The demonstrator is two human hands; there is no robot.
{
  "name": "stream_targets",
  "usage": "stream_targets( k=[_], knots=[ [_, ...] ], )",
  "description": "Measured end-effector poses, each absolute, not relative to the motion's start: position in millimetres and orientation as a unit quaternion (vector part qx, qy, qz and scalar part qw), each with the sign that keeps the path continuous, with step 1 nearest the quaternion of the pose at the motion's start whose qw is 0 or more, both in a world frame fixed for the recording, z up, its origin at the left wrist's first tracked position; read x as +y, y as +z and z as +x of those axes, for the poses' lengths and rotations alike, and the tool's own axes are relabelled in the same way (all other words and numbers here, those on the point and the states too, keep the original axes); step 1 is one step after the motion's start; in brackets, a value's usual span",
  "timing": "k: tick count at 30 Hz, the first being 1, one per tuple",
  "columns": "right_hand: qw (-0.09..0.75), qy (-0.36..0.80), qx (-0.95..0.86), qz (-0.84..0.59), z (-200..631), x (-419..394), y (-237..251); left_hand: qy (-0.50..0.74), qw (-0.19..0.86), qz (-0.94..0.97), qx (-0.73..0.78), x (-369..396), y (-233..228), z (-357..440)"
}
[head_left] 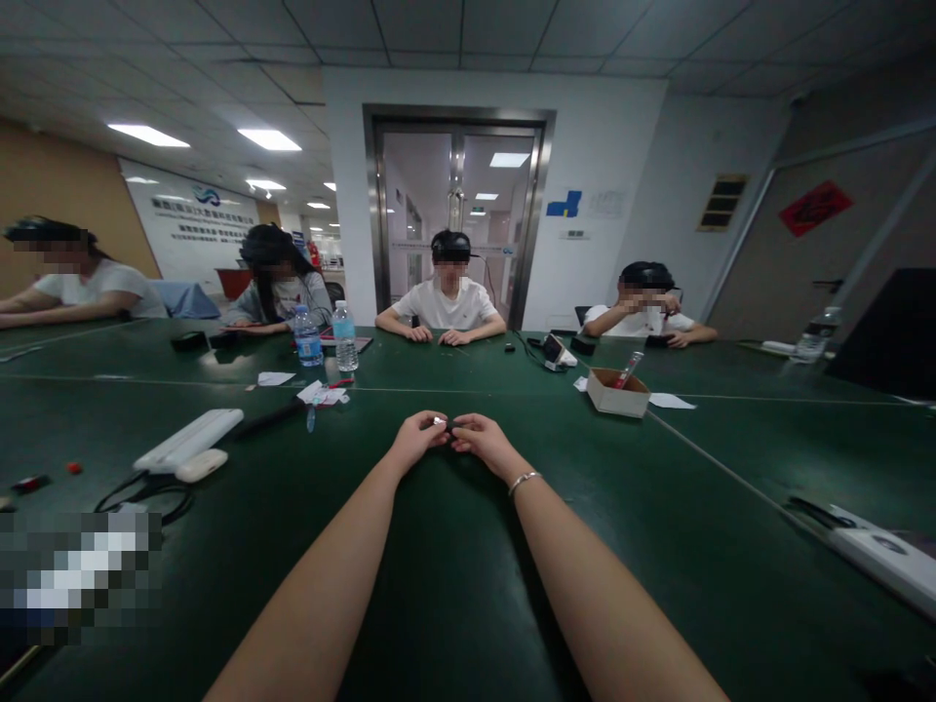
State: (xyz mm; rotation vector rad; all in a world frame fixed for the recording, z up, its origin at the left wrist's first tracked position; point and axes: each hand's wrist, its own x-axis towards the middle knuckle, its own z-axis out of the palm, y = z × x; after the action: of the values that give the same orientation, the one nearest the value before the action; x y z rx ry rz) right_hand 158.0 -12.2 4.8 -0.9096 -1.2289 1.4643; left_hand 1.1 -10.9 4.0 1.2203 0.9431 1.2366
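Observation:
Just above the green table (453, 546), my two hands meet in the middle of the view with their fingertips almost touching. Between them is a small dark object (449, 426), too small to name. My left hand (415, 444) is closed, its thumb and fingers pinching at the object's left side, where a shiny silvery spot shows. My right hand (487, 446), with a silver bracelet (524, 481) at the wrist, pinches at the object's right side. The fingers hide much of it.
Two water bottles (344, 338) stand at the back left near paper scraps (323, 394). A white power bank-like block (191, 439) and cables lie left. An open cardboard box (618, 398) sits right of my hands. Several people with headsets sit across the table.

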Motion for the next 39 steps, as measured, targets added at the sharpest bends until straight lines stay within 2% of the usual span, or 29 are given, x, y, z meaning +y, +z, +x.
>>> stream_targets(
  k=[9,26,29,35,39],
  knots=[
    [0.515,0.642,-0.448,-0.349,160.3,-15.9,12.0,0.519,0.508,0.557,0.402,-9.2,0.8,-0.7],
    [0.522,0.632,-0.456,-0.346,163.5,-13.0,6.1,0.469,0.491,0.581,0.449,-9.8,1.3,-0.1],
    [0.522,0.632,-0.453,-0.349,162.9,-12.8,6.4,0.45,0.445,0.617,0.468,-12.3,2.3,-0.6],
    [0.501,0.637,-0.476,-0.341,164.2,-11.7,5.8,0.386,0.278,0.721,0.503,-16.4,0.9,-5.0],
    [0.492,0.643,-0.483,-0.335,165.2,-11.7,5.4,0.357,0.216,0.741,0.526,-18.4,2.0,-5.6]
  ],
)
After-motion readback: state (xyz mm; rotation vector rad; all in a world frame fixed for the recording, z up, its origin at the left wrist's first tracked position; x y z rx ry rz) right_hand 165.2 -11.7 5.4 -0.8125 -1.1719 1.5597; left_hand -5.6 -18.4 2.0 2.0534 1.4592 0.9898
